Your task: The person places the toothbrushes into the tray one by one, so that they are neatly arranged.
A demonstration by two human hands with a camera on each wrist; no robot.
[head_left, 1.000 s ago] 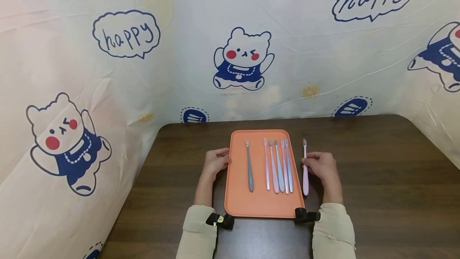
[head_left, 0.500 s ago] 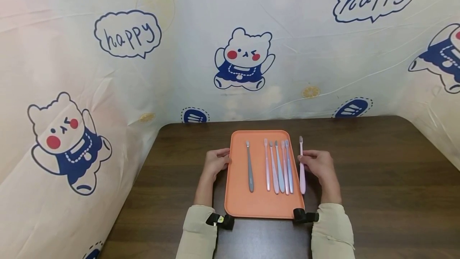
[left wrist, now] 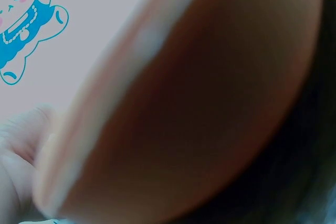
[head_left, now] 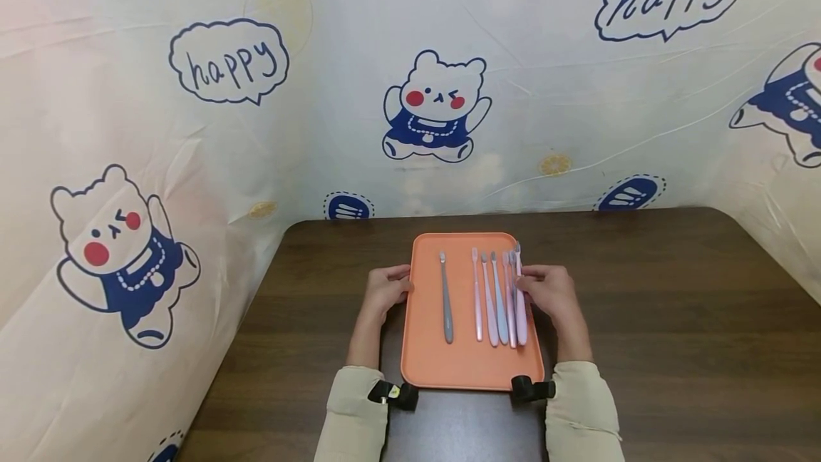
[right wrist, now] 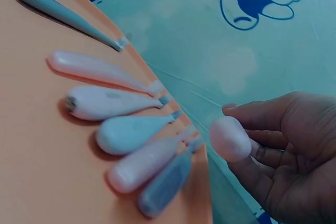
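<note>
My left hand (head_left: 383,291) grips the left rim of an orange tray (head_left: 430,362). Close up in the left wrist view, the blurred tray (left wrist: 210,108) fills most of the picture, with part of that hand at lower left. Between thumb and fingers, my right hand (head_left: 556,294) pinches a pale pink toothbrush (head_left: 522,326) over the tray's right side. Seen from the right wrist, this toothbrush (right wrist: 229,140) points its handle end at the camera. A grey toothbrush (head_left: 447,309) lies alone toward the tray's left; several pink and blue toothbrushes (head_left: 500,316) lie side by side toward its right.
The tray lies on a dark wooden table (head_left: 693,319). Behind the table hangs a pale curtain (head_left: 545,105) printed with bears and "happy" bubbles. Each cuff carries a black wrist camera, such as the right one (head_left: 531,389).
My right hand has moved left with the pink toothbrush, from beside the tray to over its right edge next to the row. My left hand has stayed at the rim.
</note>
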